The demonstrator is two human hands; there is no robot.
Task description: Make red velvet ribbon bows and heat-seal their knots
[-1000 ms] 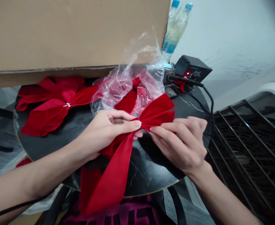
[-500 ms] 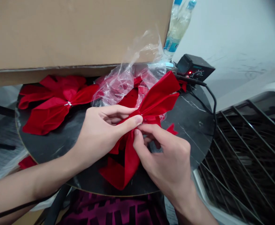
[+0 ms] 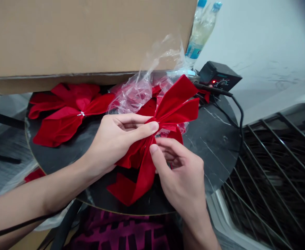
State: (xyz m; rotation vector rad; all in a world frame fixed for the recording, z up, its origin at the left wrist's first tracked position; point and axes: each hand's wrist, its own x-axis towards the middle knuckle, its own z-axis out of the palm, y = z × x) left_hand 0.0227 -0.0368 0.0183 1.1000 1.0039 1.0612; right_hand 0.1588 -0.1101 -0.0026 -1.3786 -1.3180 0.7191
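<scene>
A red velvet-like ribbon bow [image 3: 175, 99] is held over the round black table, its loops spread up to the right and its tails hanging down. My left hand [image 3: 123, 135] pinches its gathered centre between thumb and fingers. Just below the centre, my right hand [image 3: 179, 166] has thumb and forefinger closed on the ribbon; its other fingers curl behind. Another red bow [image 3: 61, 126], with a white tie [image 3: 81, 114] at its middle, lies on the table to the left. Behind the held bow is a crumpled clear plastic bag [image 3: 134, 93] with red ribbon around it.
A large cardboard box [image 3: 90, 38] stands along the back of the black marbled table [image 3: 214, 149]. At the back right are clear bottles [image 3: 200, 33] and a black control box [image 3: 220, 78] with a red light and cables. A black-barred grille [image 3: 277, 173] fills the right side.
The bow's loops have turned a little in my hands. My right hand has shifted slightly left and down along the ribbon, while my left keeps its pinch. The view has shifted slightly.
</scene>
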